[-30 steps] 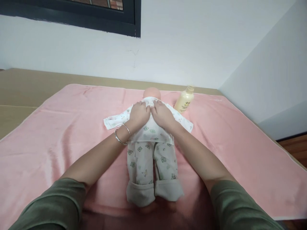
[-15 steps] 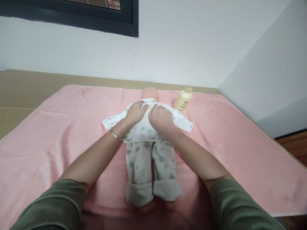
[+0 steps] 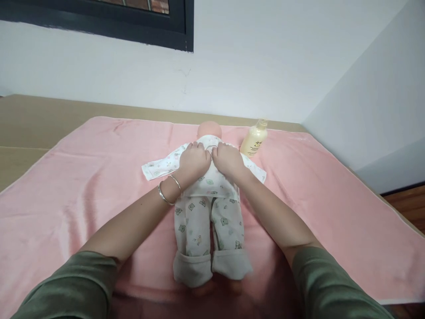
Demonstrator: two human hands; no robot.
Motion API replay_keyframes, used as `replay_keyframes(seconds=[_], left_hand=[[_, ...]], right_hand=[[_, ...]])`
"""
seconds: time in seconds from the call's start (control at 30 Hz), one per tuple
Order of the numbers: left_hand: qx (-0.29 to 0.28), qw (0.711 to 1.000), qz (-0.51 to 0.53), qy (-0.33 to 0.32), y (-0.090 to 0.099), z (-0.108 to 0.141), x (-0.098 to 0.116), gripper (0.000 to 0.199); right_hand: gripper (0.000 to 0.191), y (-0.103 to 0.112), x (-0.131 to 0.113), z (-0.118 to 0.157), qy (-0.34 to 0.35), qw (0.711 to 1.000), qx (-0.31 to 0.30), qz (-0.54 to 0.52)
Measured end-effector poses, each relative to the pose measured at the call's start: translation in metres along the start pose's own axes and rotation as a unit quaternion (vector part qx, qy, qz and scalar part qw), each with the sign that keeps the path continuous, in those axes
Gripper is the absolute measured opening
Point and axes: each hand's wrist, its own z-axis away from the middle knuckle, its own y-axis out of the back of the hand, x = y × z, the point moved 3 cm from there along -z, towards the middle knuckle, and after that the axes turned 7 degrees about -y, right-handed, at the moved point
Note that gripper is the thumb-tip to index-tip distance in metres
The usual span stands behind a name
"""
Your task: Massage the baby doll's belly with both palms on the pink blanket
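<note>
A baby doll [image 3: 209, 129] lies on its back, its head at the far end and its feet toward me. It wears a white long-sleeved top [image 3: 212, 188] with small animal prints. Matching trousers [image 3: 198, 228] with thick turned-up cuffs cover its legs. My left hand [image 3: 195, 160], a silver bangle on its wrist, is closed on the chest of the top just below the neckline. Close beside it, thumbs nearly meeting, my right hand [image 3: 229, 161] grips the cloth too. The fingertips and the pinched fabric are mostly hidden beneath my hands.
Right of the doll's head stands a pale yellow bottle [image 3: 254, 141], slightly tilted in view. A pink blanket [image 3: 318, 190] lies under everything, over a tan surface [image 3: 43, 119]. A white wall [image 3: 239, 66] with a dark window frame [image 3: 181, 26] rises behind.
My left hand has shifted right and turned inward, bringing it close to my right hand. The right hand has moved slightly right, and the cloth at the neckline sits higher.
</note>
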Motion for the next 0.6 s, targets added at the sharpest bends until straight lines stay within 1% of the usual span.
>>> replay_keyframes(seconds=[0.1,0.17,0.2,0.27,0.33,0.4,0.47,0.53,0.6], left_hand=[[-0.001,0.996,0.091,0.012,-0.003,-0.011,-0.020,0.033],[0.000,0.991,0.135,0.008,-0.005,-0.015,-0.025,0.034],[0.002,0.990,0.137,0.006,-0.004,-0.015,-0.025,0.035],[0.010,0.995,0.099,0.008,-0.003,-0.012,-0.018,0.036],[0.018,0.999,0.042,0.001,-0.002,-0.005,-0.005,0.035],[0.026,0.999,0.004,-0.031,-0.002,0.002,0.010,0.035],[0.033,0.997,-0.009,-0.066,-0.002,0.008,0.021,0.033],[0.036,0.997,-0.002,-0.072,-0.002,0.008,0.021,0.032],[0.029,0.998,0.024,-0.050,-0.002,0.002,0.013,0.033]], right_hand=[[0.036,0.003,-0.020,0.018,0.018,1.000,0.008,0.015],[0.035,0.007,-0.025,0.022,0.024,1.000,0.001,0.008],[0.035,0.008,-0.023,0.021,0.026,1.000,-0.009,-0.001],[0.035,0.010,-0.015,0.014,0.019,0.999,-0.030,-0.035],[0.037,0.009,-0.002,0.002,0.006,0.996,-0.039,-0.076],[0.038,0.006,0.012,-0.011,0.001,0.993,-0.033,-0.117],[0.040,0.001,0.020,-0.020,0.008,0.988,-0.027,-0.153],[0.042,-0.002,0.022,-0.023,0.013,0.986,-0.028,-0.166],[0.044,-0.004,0.017,-0.020,0.004,0.989,-0.027,-0.146]])
